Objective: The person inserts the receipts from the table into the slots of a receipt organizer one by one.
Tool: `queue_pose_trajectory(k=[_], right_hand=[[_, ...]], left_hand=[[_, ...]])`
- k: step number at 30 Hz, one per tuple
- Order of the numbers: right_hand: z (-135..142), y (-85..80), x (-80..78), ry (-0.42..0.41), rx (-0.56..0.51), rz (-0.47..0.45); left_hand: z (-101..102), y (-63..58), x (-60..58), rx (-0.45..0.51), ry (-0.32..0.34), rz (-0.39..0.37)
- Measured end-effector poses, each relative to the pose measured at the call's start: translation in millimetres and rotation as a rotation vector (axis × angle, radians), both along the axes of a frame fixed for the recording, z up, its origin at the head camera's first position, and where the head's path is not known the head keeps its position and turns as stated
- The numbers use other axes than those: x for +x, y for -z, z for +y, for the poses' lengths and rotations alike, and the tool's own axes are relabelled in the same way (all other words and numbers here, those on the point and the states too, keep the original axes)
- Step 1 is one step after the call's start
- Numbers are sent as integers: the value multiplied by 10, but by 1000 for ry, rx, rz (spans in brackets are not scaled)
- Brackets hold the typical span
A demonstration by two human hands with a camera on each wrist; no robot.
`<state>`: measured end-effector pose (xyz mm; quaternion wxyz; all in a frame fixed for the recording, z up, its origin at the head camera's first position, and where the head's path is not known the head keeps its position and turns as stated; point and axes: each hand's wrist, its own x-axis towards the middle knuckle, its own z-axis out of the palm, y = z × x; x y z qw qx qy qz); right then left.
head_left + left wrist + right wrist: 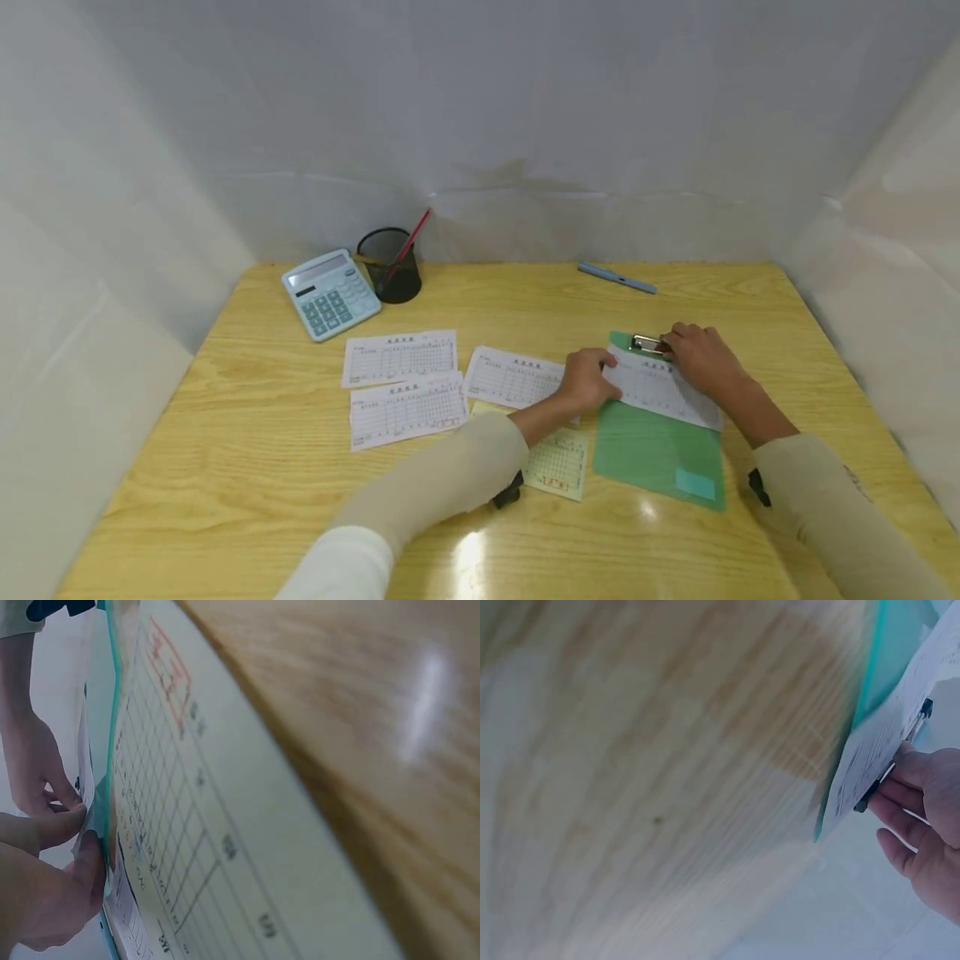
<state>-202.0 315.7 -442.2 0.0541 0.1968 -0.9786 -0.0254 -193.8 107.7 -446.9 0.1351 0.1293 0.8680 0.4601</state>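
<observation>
A white printed slip is lying across the top of a green clipboard, with both hands working at it.
In the head view, right of centre, the slip is slanting slightly, showing a heading and a finely ruled grid; the left hand is pinching its left edge, while the right hand is gripping the right end of the silver metal clip; whether the clip is biting the paper I cannot tell. In the left wrist view, the left hand is pinching the slip at far left, beside a yellow slip filling the middle. In the right wrist view, the slip is curving over the clipboard at right, the right hand's fingers bending against the clip.
</observation>
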Motion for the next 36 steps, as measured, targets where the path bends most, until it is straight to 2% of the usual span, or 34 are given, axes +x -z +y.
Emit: queue_pose_trajectory(k=[9, 18, 26, 36], right_hand=[[-4, 22, 17, -1, 15, 25], [-9, 4, 16, -10, 32, 31], [-11, 5, 3, 11, -10, 16], [-23, -11, -2, 17, 22, -3]], left_hand=[[74, 0, -26, -65, 0, 63], [104, -7, -79, -92, -13, 78], [136, -6, -118, -110, -21, 87], [176, -16, -138, -132, -27, 94]])
